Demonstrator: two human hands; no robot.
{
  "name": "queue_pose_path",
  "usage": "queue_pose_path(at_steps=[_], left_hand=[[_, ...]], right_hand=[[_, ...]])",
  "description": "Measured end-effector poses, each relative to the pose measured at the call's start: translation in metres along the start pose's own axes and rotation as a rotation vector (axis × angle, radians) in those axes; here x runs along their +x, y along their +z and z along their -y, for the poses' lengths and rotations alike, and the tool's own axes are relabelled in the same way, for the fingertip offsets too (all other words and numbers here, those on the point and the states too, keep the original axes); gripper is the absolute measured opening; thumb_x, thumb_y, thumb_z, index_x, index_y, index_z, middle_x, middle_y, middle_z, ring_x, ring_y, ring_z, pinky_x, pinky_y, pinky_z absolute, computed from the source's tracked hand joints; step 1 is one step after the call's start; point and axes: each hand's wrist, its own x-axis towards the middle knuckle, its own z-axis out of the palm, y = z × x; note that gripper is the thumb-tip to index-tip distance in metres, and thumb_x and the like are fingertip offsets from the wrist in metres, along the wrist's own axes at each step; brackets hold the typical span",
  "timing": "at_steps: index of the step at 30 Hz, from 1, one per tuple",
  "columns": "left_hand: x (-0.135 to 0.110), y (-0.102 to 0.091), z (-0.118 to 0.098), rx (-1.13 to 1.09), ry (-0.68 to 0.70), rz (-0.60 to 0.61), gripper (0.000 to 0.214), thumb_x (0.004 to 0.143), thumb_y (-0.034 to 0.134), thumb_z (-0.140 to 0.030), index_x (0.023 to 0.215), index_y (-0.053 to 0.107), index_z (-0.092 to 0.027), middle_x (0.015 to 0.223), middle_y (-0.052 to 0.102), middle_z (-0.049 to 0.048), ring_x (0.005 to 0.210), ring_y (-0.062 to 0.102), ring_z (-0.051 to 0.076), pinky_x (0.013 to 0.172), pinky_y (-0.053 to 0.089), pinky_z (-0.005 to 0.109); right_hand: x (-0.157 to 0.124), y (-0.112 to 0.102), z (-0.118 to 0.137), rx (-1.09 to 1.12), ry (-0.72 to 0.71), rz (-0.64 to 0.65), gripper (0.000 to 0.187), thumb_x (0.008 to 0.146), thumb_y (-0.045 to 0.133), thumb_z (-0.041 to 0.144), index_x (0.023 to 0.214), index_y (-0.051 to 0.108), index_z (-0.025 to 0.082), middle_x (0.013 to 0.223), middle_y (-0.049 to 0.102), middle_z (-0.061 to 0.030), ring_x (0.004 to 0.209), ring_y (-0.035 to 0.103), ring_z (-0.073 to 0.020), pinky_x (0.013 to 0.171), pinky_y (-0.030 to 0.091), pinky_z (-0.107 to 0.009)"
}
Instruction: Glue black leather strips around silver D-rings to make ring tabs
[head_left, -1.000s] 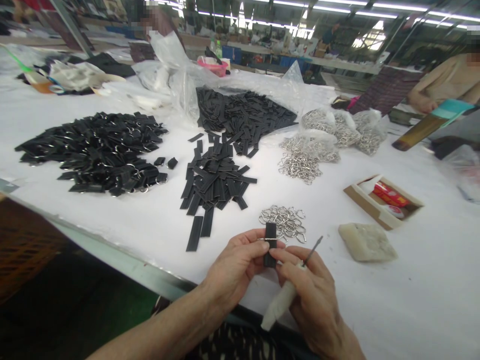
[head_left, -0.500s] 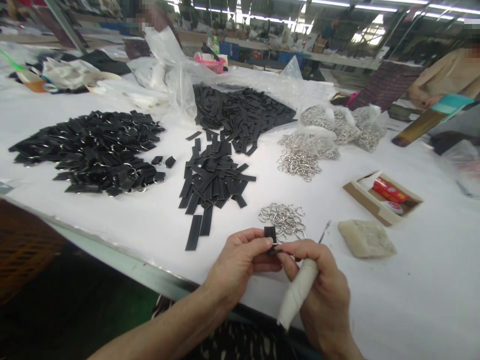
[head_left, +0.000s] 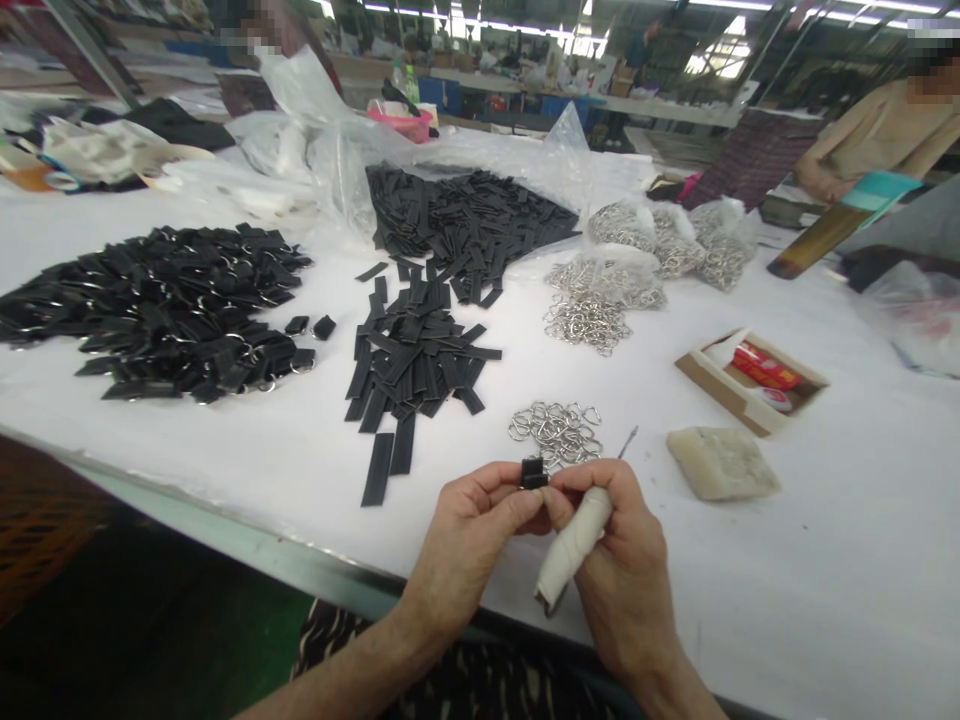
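Note:
Between the fingertips of my left hand (head_left: 480, 530) is a short black strap piece (head_left: 532, 472), pinched and folded over. My right hand (head_left: 626, 560) meets it from the other side with thumb and forefinger. Tucked in that same right hand is an awl-like tool with a wrapped whitish handle (head_left: 571, 550); its thin metal tip (head_left: 630, 440) points up and away. Just beyond my fingers lies a small heap of metal D-rings (head_left: 559, 430). Flat black strips (head_left: 420, 360) are piled to the left of them. Whether a ring sits inside the fold is hard to make out.
Finished-looking black tabs with rings (head_left: 180, 310) form a large pile at left. Bagged rings (head_left: 622, 275) lie at back right. A cardboard box (head_left: 750, 385) with a red tube and a pale waxy block (head_left: 721, 463) stand right. Another person (head_left: 862, 140) is at far right.
The black strap piece has gone from partly upright to folded over between my fingertips. My hands have come closer together, and the view has shifted slightly.

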Motion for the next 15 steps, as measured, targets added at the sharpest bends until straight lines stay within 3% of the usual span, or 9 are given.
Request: queue_pose_path(at_steps=[11,15], left_hand=[[-0.0042,0.0019,-0.0045,0.136,0.008,-0.064,0.013,0.079,0.063,-0.024,0.085,0.067,-0.013,0.079,0.072,0.0062,0.074,0.066,0.016,0.073,0.050,0.025],[-0.0047,0.0031,-0.0049,0.174,0.037,-0.072,0.013,0.081,0.061,-0.024,0.084,0.067,-0.014,0.079,0.072,0.0055,0.075,0.066,0.017,0.072,0.050,0.025]], right_hand=[[-0.0015,0.0045,-0.0007,0.020,0.050,-0.024,0.012,0.080,0.062,0.032,0.084,0.054,0.024,0.072,0.063,0.0033,0.063,0.059,-0.0130,0.055,0.049,-0.023],[-0.0022,0.0060,-0.0024,0.074,0.073,-0.008,0.012,0.081,0.061,0.032,0.087,0.053,0.024,0.085,0.065,0.0002,0.070,0.061,-0.0143,0.057,0.050,-0.024]])
